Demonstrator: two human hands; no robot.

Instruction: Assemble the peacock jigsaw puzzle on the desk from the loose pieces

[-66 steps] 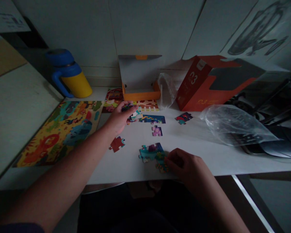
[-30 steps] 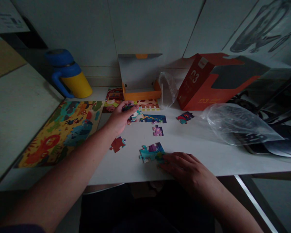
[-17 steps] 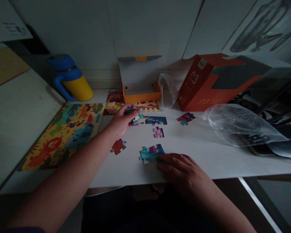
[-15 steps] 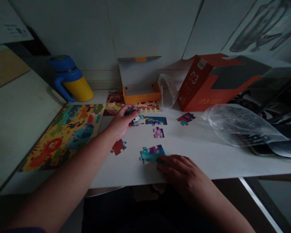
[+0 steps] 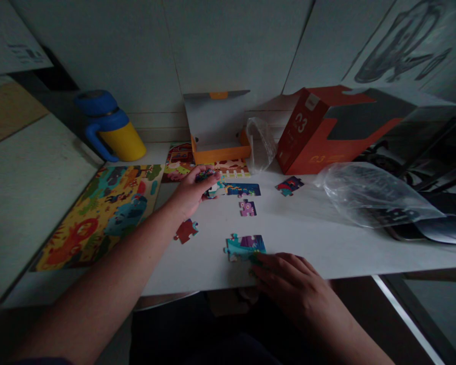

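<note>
My left hand (image 5: 190, 195) is stretched out over the white surface (image 5: 307, 238). Its grip is curled shut on a dark piece (image 5: 204, 176), pinched between thumb and fingertips. That piece sits at the left end of a blue strip (image 5: 238, 189) of joined pieces. The light is too dim for me to tell whether the two touch.

My right hand (image 5: 289, 284) lies palm down at the front edge of the surface with its grip apart and fingers loosely spread. The fingertips (image 5: 259, 258) touch the lower right corner of a teal cluster (image 5: 245, 246). The cluster is a few joined pieces lying flat, close to the front edge.

A purple piece (image 5: 247, 208) lies between the cluster and the strip. A red piece (image 5: 185, 230) lies just beside my left forearm. Another loose piece (image 5: 289, 185) sits apart to the right, near a red box (image 5: 334, 132).

A finished puzzle (image 5: 106, 213) covers the left of the surface, and a blue and yellow jug (image 5: 112, 126) stands behind it. An open orange box (image 5: 218, 137) stands against the wall, just beside a small crumpled bag (image 5: 260, 142). A larger clear bag (image 5: 368, 195) lies to the right.
</note>
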